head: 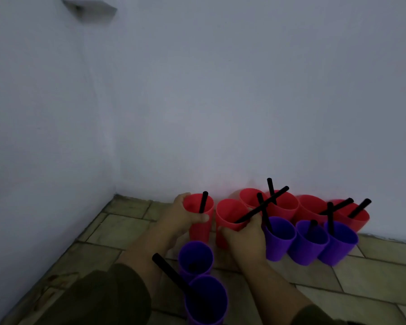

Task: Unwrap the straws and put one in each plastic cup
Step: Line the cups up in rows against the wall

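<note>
Red and purple plastic cups stand on a tiled floor by the wall, most holding a black straw. My left hand (185,216) grips the leftmost red cup (201,227), which has a straw (203,202) in it. My right hand (245,240) grips the red cup beside it (229,214), and a long black straw (261,208) leans across that cup's rim. Three purple cups (309,242) stand in a row to the right. Closest to me, a purple cup (206,301) holds a straw (171,273); another purple cup (195,258) behind it shows no straw.
White walls meet in a corner (115,195) at the left. More red cups (314,208) with straws line the back wall. Bare floor tiles (373,289) lie at the right and front. No wrappers are visible.
</note>
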